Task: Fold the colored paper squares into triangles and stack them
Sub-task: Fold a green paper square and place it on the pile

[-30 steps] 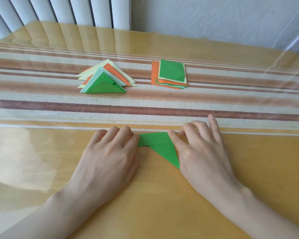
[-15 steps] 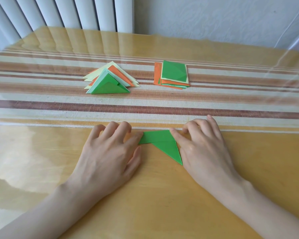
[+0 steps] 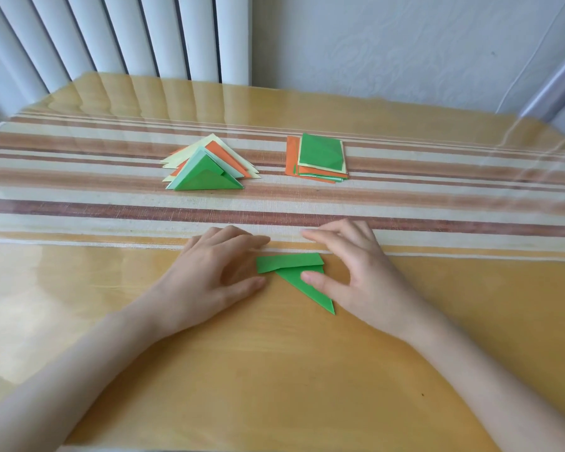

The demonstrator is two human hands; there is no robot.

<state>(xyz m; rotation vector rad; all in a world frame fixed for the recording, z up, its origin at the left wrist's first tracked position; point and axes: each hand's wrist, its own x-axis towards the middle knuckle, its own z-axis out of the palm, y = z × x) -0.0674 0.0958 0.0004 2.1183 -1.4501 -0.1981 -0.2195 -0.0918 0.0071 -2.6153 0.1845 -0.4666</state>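
A green folded paper (image 3: 292, 270) lies flat on the glossy table between my hands, with a flap folded across its top edge and a point toward me. My left hand (image 3: 216, 272) rests beside its left end, fingers relaxed, thumb near the paper's corner. My right hand (image 3: 349, 272) hovers at its right side, thumb tip pressing on the paper, fingers lifted and spread above the table. Farther back, a stack of folded triangles (image 3: 206, 171) in yellow, orange and green lies on the left. A stack of unfolded squares (image 3: 318, 159), green on top, lies on the right.
A striped cloth runner (image 3: 437, 203) crosses the table under a glossy cover. A white radiator (image 3: 111, 37) and a wall stand behind the table's far edge. Bare yellow tabletop (image 3: 274, 370) stretches between my forearms.
My right hand's fingers lifted off the paper's top edge, leaving only the thumb on it. The left hand drew slightly left, uncovering more of the flap. The camera tilted up.
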